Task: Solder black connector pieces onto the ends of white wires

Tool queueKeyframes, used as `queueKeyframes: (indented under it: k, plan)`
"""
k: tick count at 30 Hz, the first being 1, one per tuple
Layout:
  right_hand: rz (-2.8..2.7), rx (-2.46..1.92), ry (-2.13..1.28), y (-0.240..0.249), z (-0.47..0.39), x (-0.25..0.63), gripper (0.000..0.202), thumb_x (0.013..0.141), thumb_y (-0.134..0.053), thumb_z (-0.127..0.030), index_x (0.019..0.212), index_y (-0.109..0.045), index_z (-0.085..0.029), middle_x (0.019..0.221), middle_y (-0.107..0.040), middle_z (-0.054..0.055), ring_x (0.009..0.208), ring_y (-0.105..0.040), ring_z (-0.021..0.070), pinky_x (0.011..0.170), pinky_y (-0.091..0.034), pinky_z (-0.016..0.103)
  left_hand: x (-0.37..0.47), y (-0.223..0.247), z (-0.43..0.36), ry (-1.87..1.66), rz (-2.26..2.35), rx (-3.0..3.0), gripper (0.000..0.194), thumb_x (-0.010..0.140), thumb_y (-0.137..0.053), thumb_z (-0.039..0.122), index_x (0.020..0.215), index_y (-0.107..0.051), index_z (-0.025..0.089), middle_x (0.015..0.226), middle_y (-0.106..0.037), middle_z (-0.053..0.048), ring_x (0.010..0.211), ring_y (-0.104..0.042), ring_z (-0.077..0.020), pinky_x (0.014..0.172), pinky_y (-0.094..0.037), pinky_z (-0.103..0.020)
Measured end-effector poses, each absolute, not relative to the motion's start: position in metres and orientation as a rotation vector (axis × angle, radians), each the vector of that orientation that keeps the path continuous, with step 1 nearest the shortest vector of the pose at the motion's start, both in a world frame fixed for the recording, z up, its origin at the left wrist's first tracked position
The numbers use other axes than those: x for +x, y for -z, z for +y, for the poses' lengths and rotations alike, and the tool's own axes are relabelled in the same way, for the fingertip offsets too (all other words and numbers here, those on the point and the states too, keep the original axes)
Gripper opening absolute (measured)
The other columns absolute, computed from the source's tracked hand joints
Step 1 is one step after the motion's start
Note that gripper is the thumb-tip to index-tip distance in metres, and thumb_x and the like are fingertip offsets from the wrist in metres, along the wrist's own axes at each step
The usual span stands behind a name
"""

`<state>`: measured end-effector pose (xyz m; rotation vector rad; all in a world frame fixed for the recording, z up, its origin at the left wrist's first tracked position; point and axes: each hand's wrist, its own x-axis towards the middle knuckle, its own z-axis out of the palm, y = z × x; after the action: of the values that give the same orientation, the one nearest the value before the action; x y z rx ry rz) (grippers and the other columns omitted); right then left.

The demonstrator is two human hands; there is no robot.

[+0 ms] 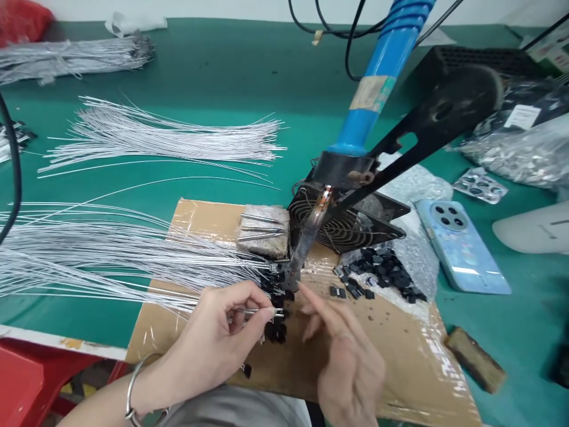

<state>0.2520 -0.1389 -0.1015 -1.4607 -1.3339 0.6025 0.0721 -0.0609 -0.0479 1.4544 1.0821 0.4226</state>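
My left hand (235,332) is closed in a pinch on a thin white wire, close to its metal-tipped end. My right hand (344,350) is just to the right, fingers stretched out and apart, with nothing visible in them; its index fingertip is close to the tip of a soldering iron (306,243). The blue-handled iron points down from a black bracket (440,118). Small black end pieces (278,332) lie by my left fingertips, partly hidden. A bundle of white wires (133,249) runs in from the left toward them.
A cardboard sheet (391,362) covers the bench front. On or around it are a pale block with metal rods (262,237), a black fan (347,222), loose black pieces (382,273), a phone (462,246) and a brown block (475,359). More wires (178,136) lie behind.
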Motion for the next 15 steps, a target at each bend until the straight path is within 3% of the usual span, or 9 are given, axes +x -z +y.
queueKeyframes:
  k: [3, 6, 11, 15]
  plan:
    - [-1.075, -1.442, -0.663, 0.094, -0.142, 0.252, 0.036, 0.108, -0.041, -0.026, 0.116, -0.076, -0.029, 0.083, -0.061, 0.001, 0.063, -0.056, 0.0096, 0.058, -0.045, 0.024, 0.075, 0.047, -0.059, -0.417, 1.099, 1.411, 0.023, 0.099, -0.055, 0.035, 0.087, -0.064, 0.018, 0.067, -0.057, 0.001, 0.057, -0.041, -0.0112, 0.049, -0.030, -0.024]
    - [-0.913, -1.500, -0.833, 0.079, -0.139, 0.243, 0.021, 0.101, -0.059, -0.028, 0.099, -0.080, -0.029, 0.073, -0.059, -0.002, 0.057, -0.055, 0.0076, 0.051, -0.042, 0.021, 0.078, 0.042, -0.059, -0.397, 1.112, 1.386, 0.023, 0.098, -0.057, 0.034, 0.086, -0.065, 0.017, 0.066, -0.058, 0.002, 0.057, -0.042, -0.0105, 0.049, -0.031, -0.023]
    - [-0.749, -1.421, -1.130, 0.074, -0.131, 0.230, 0.011, 0.092, -0.071, -0.034, 0.096, -0.082, -0.032, 0.078, -0.060, -0.003, 0.051, -0.054, 0.0042, 0.047, -0.043, 0.017, 0.080, 0.038, -0.060, -0.384, 1.113, 1.356, 0.025, 0.098, -0.058, 0.038, 0.086, -0.066, 0.018, 0.065, -0.058, 0.002, 0.056, -0.045, -0.0105, 0.050, -0.032, -0.022]
    - [-0.721, -1.210, -1.245, 0.091, -0.132, 0.231, 0.013, 0.093, -0.071, -0.030, 0.101, -0.081, -0.033, 0.077, -0.061, -0.003, 0.047, -0.055, 0.0033, 0.042, -0.042, 0.014, 0.077, 0.041, -0.063, -0.374, 1.147, 1.412, 0.026, 0.099, -0.057, 0.040, 0.087, -0.066, 0.020, 0.063, -0.055, 0.003, 0.055, -0.041, -0.0107, 0.049, -0.029, -0.023]
